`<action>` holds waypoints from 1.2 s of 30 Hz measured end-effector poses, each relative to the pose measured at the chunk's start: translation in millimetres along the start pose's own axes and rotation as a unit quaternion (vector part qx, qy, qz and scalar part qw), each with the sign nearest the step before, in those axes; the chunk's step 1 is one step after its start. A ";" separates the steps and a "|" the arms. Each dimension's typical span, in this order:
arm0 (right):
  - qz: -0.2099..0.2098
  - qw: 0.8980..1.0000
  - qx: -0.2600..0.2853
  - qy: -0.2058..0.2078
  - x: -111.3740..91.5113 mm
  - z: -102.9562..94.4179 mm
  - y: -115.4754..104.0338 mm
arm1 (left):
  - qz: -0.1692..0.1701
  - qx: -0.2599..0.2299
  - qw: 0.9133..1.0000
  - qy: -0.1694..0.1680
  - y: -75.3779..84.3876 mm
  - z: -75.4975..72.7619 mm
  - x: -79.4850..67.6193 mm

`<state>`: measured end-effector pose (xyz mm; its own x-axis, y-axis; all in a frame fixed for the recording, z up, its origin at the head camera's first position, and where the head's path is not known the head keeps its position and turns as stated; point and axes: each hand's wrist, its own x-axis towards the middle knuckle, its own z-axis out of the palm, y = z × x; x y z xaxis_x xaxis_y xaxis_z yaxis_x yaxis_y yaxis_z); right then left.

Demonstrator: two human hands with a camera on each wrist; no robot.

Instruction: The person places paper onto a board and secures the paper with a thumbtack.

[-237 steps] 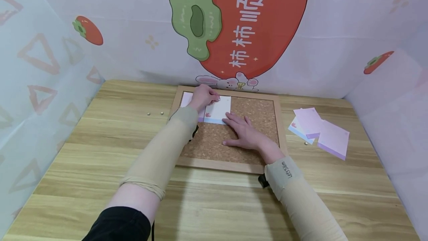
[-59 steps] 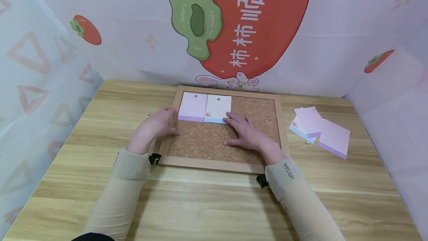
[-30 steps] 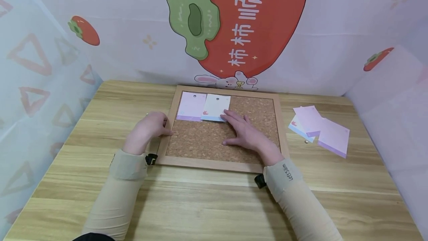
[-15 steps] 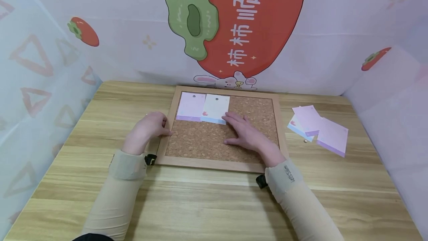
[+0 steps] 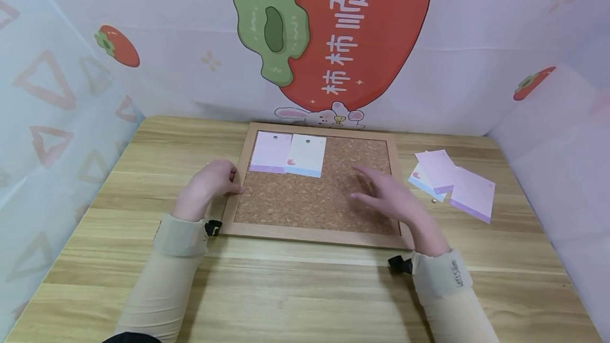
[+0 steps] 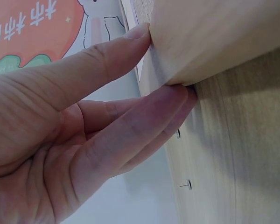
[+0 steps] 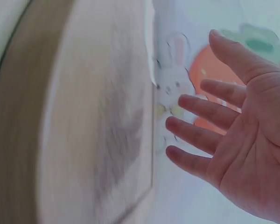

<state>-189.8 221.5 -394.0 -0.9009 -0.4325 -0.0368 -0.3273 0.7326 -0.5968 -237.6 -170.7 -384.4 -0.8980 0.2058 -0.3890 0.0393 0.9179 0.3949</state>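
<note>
A wood-framed cork board (image 5: 295, 205) lies on the table. A purple sticky note (image 5: 270, 153) and a white one with a blue lower band (image 5: 306, 159) sit side by side at its upper left, each with a thumbtack near its top edge. My left hand (image 5: 207, 187) grips the left side of the frame, thumb on top and fingers against the outer side, as the left wrist view shows. My right hand (image 5: 395, 202) hovers over the right part of the board with fingers spread, holding nothing; the right wrist view shows its bare palm (image 7: 252, 144).
Right of the board lie two more purple notes (image 5: 474, 193) and a white-and-blue note (image 5: 419, 180), overlapping. A loose thumbtack (image 5: 433, 201) lies near them. Two more thumbtacks (image 6: 189, 184) lie left of the board. A printed cloth (image 5: 190, 83) hangs behind the table.
My left hand has gone from the white note's top to the frame's left side, leaving the note tacked. My right hand has just lifted off that note and moved right.
</note>
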 end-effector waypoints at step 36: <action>0.219 0.964 0.053 0.144 -90.9 -70.1 120.0 | 0.012 0.009 1.000 -0.010 -2.3 -1.4 -1.0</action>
<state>-167.2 385.6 -406.1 -0.9927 0.0816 -0.0892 0.1201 0.7475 -0.6533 -237.4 -173.5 -383.7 -0.8876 0.2342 -0.3966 0.0680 0.9183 0.3900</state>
